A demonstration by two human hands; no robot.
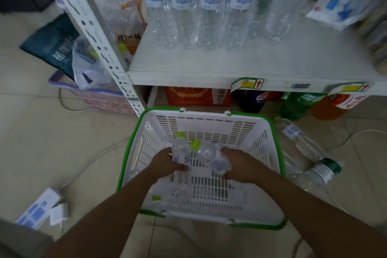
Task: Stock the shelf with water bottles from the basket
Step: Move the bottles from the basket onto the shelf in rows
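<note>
Looked about halfway: a row of bottles (211, 6) stood along the shelf's (230, 63) back edge. In the basket (209, 112), the left hand (167, 162) curled round a first bottle (180, 151), the right hand (236, 165) round a second bottle (217, 162); a third bottle (178, 192) lay by its near-left corner.

basket (209, 125) on floor (52, 142) before shelf (272, 58) | bottles (213, 6) standing on shelf | power strip (38, 207) left of basket
</note>
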